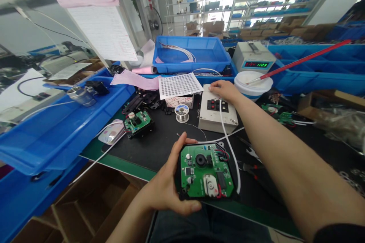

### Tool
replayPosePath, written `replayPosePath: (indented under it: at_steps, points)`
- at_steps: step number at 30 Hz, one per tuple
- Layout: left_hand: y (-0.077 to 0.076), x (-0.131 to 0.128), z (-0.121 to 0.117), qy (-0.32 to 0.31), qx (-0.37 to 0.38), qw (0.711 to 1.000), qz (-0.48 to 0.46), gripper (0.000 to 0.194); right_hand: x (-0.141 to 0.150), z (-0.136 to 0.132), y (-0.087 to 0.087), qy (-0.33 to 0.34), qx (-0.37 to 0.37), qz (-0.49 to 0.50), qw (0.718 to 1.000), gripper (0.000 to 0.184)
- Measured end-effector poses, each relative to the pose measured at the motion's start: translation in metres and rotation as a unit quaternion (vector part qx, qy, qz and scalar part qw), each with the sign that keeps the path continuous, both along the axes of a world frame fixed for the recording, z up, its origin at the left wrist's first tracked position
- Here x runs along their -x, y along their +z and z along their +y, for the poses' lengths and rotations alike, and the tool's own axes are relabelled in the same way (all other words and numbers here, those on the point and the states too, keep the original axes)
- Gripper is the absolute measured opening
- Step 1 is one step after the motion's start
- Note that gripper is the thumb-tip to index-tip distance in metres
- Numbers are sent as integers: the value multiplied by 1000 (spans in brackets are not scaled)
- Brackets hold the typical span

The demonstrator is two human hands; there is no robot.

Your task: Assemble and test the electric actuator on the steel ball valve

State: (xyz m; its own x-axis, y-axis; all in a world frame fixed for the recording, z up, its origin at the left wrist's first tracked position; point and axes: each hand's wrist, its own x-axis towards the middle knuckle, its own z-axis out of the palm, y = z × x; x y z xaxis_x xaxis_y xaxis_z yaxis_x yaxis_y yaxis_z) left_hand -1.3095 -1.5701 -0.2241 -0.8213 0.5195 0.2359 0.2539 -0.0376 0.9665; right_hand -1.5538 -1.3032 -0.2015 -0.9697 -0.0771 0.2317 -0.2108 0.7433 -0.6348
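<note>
My left hand grips a black-housed circuit board, fingers along its left side and thumb at its lower edge. The green board faces up, with a round black part, small capacitors and red wires. A white cable runs from its right side up to the terminals of a grey box. At that box's far end is my right hand, its fingers closed over the top edge; the fingertips are partly hidden. Another board in a black housing lies to the left.
A solder spool stands beside a small carton under a dotted sheet. Behind are a blue tray, a power supply with lit digits, and a white tub with a red-handled brush. Pliers and a wrench lie right.
</note>
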Motion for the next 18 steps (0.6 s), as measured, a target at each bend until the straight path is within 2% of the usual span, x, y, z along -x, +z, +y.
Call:
replayPosePath:
  at_steps: [6, 12, 18]
  points:
    - [7, -5, -3, 22, 64, 997, 27, 112, 2, 3, -1, 21, 1, 0, 1000, 7]
    - [10, -7, 0, 37, 44, 998, 4, 110, 3, 3, -3, 26, 0, 4, 1000, 7]
    - [12, -11, 7, 74, 41, 996, 33, 103, 1, 2, 0, 23, -1, 4, 1000, 10]
